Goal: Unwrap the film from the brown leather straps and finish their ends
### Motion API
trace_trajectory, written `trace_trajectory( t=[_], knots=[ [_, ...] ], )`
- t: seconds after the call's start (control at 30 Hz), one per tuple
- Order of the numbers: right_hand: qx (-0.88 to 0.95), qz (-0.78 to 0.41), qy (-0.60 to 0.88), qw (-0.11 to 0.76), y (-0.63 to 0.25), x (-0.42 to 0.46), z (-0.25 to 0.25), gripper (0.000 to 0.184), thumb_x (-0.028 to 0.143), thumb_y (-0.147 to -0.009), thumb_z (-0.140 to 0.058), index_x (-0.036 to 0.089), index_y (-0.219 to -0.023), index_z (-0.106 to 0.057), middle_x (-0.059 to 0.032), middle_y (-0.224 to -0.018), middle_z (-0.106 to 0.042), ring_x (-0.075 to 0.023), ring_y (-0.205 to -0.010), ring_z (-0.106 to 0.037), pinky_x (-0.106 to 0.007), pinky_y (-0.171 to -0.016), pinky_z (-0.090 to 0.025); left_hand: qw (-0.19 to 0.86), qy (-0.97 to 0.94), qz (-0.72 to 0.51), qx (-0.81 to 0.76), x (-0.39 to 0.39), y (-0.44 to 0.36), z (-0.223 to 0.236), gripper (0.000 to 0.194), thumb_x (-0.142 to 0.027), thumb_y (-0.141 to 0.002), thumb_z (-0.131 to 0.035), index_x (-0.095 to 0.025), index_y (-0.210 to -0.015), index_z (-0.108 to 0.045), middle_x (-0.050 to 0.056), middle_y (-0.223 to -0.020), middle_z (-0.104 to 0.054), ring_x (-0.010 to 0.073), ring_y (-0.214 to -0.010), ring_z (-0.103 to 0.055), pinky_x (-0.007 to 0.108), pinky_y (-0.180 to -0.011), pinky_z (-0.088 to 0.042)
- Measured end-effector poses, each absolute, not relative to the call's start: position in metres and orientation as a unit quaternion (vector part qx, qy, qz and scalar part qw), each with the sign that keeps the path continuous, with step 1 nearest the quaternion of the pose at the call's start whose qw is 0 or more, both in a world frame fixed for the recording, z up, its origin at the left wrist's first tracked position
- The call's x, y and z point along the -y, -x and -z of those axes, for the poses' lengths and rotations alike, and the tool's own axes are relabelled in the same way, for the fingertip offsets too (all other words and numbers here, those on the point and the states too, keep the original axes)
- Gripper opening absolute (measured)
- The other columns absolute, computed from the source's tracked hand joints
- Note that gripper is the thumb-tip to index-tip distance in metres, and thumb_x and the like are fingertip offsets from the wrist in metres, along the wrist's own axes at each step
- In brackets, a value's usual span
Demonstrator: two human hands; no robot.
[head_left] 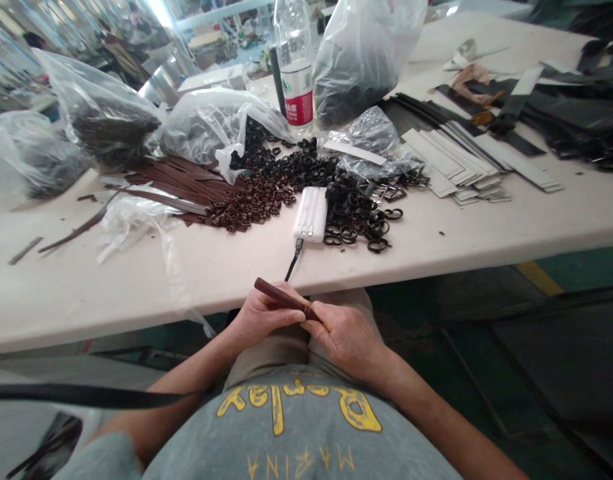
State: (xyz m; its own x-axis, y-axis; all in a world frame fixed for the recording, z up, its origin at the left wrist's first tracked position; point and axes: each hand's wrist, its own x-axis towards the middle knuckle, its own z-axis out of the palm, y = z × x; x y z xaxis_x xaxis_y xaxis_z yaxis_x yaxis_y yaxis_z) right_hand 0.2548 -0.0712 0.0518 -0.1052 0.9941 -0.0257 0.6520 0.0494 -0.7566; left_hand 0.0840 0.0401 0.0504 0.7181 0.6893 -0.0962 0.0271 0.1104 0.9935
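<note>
Above my lap, just off the table's front edge, both hands hold a brown leather strip [279,293]. My left hand [261,317] is closed round it, thumb along the near side, and one end sticks out up and to the left. My right hand [344,333] pinches the strip's other end between thumb and fingers, close against the left thumb. What lies inside the right fingers is hidden. On the table ahead lies a heap of small brown loops [251,203] beside a pile of long brown strips [186,180].
A white power bank [310,213] with a black cable [293,261] lies near black loops [359,213]. Behind stand a plastic bottle [295,87] and filled clear bags [366,60]. White strips [451,160] lie to the right. A plastic scrap [174,267] hangs over the table edge.
</note>
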Motion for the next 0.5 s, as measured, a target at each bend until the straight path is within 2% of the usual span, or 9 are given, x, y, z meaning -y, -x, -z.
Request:
trace_trajectory(
  t=[0.13,0.23,0.33,0.4,0.5],
  knots=[
    [0.663,-0.319,0.631,0.247,-0.262,0.071,-0.055,0.015,0.03,-0.097,-0.053,0.02,-0.087,-0.059,-0.003,-0.081,-0.069,-0.018,-0.07,-0.061,-0.027,-0.061,-0.035,0.662,-0.64,-0.259,-0.291,-0.049,-0.084,-0.058,0.022,-0.036,-0.068,-0.084,-0.017,-0.078,-0.078,0.006,-0.077,-0.07,0.0156,-0.07,-0.064,0.025,-0.063,-0.052],
    [0.659,-0.319,0.632,0.253,-0.258,0.068,-0.055,0.022,0.031,-0.099,-0.046,0.02,-0.084,-0.058,-0.0041,-0.078,-0.068,-0.0186,-0.069,-0.061,-0.028,-0.062,-0.037,0.684,-0.625,-0.247,-0.284,-0.046,-0.09,-0.061,0.024,-0.035,-0.067,-0.085,-0.016,-0.079,-0.078,0.006,-0.076,-0.07,0.0152,-0.069,-0.064,0.025,-0.063,-0.053],
    [0.644,-0.331,0.623,0.294,-0.253,0.063,-0.059,0.028,0.035,-0.1,-0.042,0.019,-0.087,-0.06,-0.0067,-0.084,-0.069,-0.0201,-0.074,-0.063,-0.029,-0.066,-0.041,0.713,-0.602,-0.242,-0.266,-0.043,-0.096,-0.063,0.026,-0.034,-0.065,-0.087,-0.016,-0.08,-0.077,0.005,-0.076,-0.07,0.0155,-0.069,-0.064,0.025,-0.065,-0.054],
    [0.631,-0.353,0.613,0.319,-0.256,0.061,-0.064,0.027,0.039,-0.098,-0.045,0.019,-0.094,-0.062,-0.0069,-0.089,-0.07,-0.0207,-0.078,-0.062,-0.03,-0.069,-0.043,0.722,-0.589,-0.247,-0.265,-0.045,-0.096,-0.064,0.027,-0.035,-0.065,-0.086,-0.016,-0.081,-0.077,0.005,-0.078,-0.07,0.0156,-0.071,-0.064,0.025,-0.066,-0.053],
    [0.606,-0.432,0.563,0.359,-0.271,0.062,-0.071,0.033,0.044,-0.098,-0.045,0.021,-0.117,-0.059,-0.0042,-0.094,-0.069,-0.0193,-0.079,-0.061,-0.029,-0.07,-0.046,0.717,-0.562,-0.291,-0.293,-0.057,-0.085,-0.064,0.027,-0.036,-0.066,-0.085,-0.015,-0.082,-0.077,0.005,-0.079,-0.07,0.0138,-0.07,-0.062,0.024,-0.065,-0.051]
  ],
)
